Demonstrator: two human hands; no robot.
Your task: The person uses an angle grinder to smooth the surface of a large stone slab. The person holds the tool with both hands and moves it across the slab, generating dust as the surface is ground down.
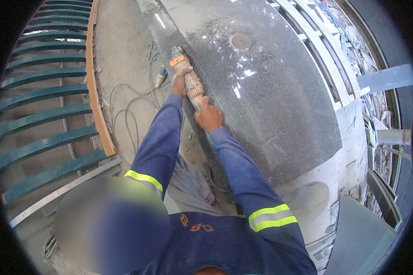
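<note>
Both my hands are wrapped round a dusty orange and grey angle grinder [192,83]. My left hand [181,81] is closed on its body behind the head, and my right hand [209,116] grips the rear end. The grinder's head lies at the left edge of a large dark grey stone slab [284,105]; its working face is hidden from me. Wet-looking shine and pale dust mark the slab. A round grey disc [241,42] lies flat on it, beyond my right hand. Left of the grinder, a blue and pale plug connector [161,77] rests near the floor.
A grey cable [116,107] loops across the dusty floor [119,50] to the left. Farther left stands a rack of green bars [46,95] with an orange edge beam [92,73]. White slatted framing [316,46] and piled stone offcuts [360,50] lie beyond the slab's right side.
</note>
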